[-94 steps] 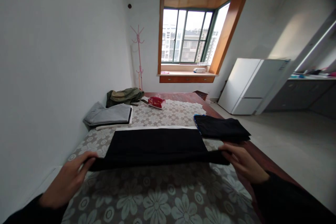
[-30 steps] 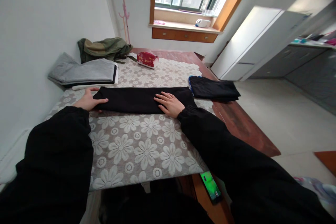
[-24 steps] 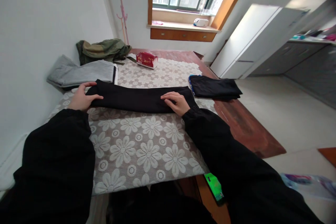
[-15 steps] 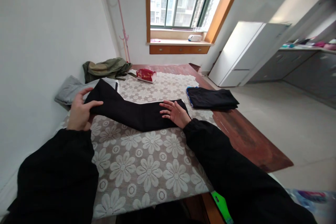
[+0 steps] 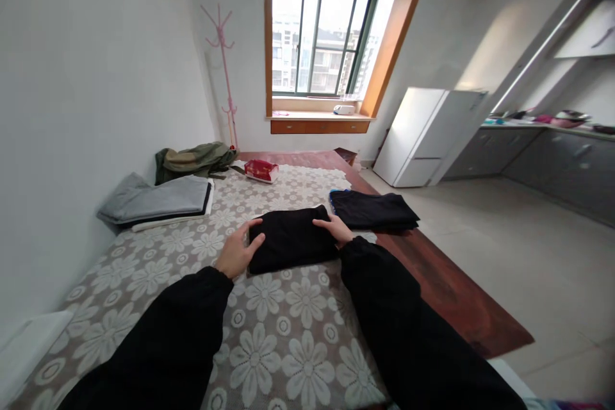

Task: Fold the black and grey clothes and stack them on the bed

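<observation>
I had both hands on the folded black garment [image 5: 291, 240], which lay flat on the flowered lace cloth [image 5: 269, 333] covering the desk [image 5: 446, 295], roughly in the middle of its width. My left hand [image 5: 237, 250] sat at the garment's left edge, the thumb laid over the top of the fabric and the other fingers [image 5: 239, 231] stretched along the side, spread rather than clenched, pressing more than gripping. My right hand [image 5: 336, 229] rested at the right edge, its fingers [image 5: 323, 223] loosely extended across the top corner, flat on the cloth and not curled round anything. Both of my sleeves were black.

Just beside the garment to the right, close but apart as far as I could tell, lay another folded black pile [image 5: 372, 211] with a thin blue edge showing on its near-left corner. Well apart to the left, near the wall, sat a stack with a folded grey garment [image 5: 154, 200] on top of darker and white layers. Behind that was a crumpled olive jacket [image 5: 195, 160], and near it a red tissue pack [image 5: 261, 170]. A pink coat stand [image 5: 223, 77] stood in the far corner by the window [image 5: 317, 38], and a white fridge [image 5: 423, 138] stood off to the right.
</observation>
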The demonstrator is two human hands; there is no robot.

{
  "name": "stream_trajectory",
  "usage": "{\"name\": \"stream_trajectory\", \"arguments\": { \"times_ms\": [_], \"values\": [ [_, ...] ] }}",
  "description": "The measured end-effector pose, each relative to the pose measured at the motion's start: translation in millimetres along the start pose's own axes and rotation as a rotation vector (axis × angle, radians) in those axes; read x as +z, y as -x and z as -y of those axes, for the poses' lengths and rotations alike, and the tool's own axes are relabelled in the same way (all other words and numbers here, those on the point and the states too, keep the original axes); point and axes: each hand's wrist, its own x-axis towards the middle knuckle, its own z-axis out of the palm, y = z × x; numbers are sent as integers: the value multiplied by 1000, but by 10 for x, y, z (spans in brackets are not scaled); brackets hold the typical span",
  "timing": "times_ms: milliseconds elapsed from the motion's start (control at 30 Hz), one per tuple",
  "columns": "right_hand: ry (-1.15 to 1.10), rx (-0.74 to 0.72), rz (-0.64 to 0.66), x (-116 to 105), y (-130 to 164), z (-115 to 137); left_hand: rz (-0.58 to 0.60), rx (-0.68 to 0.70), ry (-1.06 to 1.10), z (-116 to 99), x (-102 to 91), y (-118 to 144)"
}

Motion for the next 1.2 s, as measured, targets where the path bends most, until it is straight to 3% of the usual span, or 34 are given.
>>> {"name": "stream_trajectory", "arguments": {
  "times_ms": [100,200,433,667,833,1067,1200],
  "values": [
    [207,-43,-12,-143,-18,18,91,66,-329,300,138,110],
    [403,-67,-24,-249,28,11,185,97,-545,408,196,154],
    [805,-37,-138,-273,52,-133,236,186,-691,476,220,159],
    [450,-74,-22,-122,5,-43,230,179,-655,500,212,171],
    [205,-5,4,-46,-3,14,206,195,-632,529,215,174],
    [85,95,-14,-103,-29,179,227,180,-635,514,217,159],
    [83,11,-25,-129,-2,404,233,144,-600,506,204,154]
  ]
}}
